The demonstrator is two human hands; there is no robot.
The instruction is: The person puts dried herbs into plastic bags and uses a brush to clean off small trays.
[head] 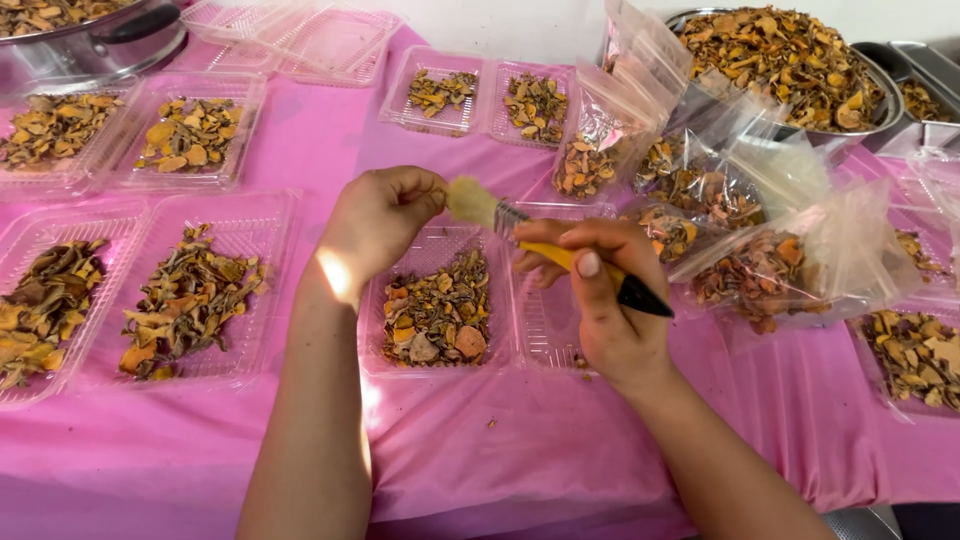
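Brush (540,238) sits gripped in our right hand (600,300) by its yellow handle, bristles meeting our curled-shut left hand (385,215) pinching something we can't make out, both above the clamshell tray (440,300).

Brush (560,250): glossy yellow handle, black glossy tip, bright metal ferrule, pale soft bristles, matt. Held in right hand (600,300); left hand (385,215) pinches the bristles.

Tray (440,355) under the hands: thin clear plastic, ribbed floor, shiny where light hits. Contents: dried orange-brown slices (435,320), rough, matt, curled.

Table cover (500,440): pink, smooth, faint sheen, creased near the front edge; looks like thin plastic sheet or cloth, cannot tell.

Bags (760,240) toward the right edge: clear glossy film, crinkled.

Basin (875,105) at the far right corner: polished metal. Pot (95,40) at the far left corner: grey metal, dull sheen.
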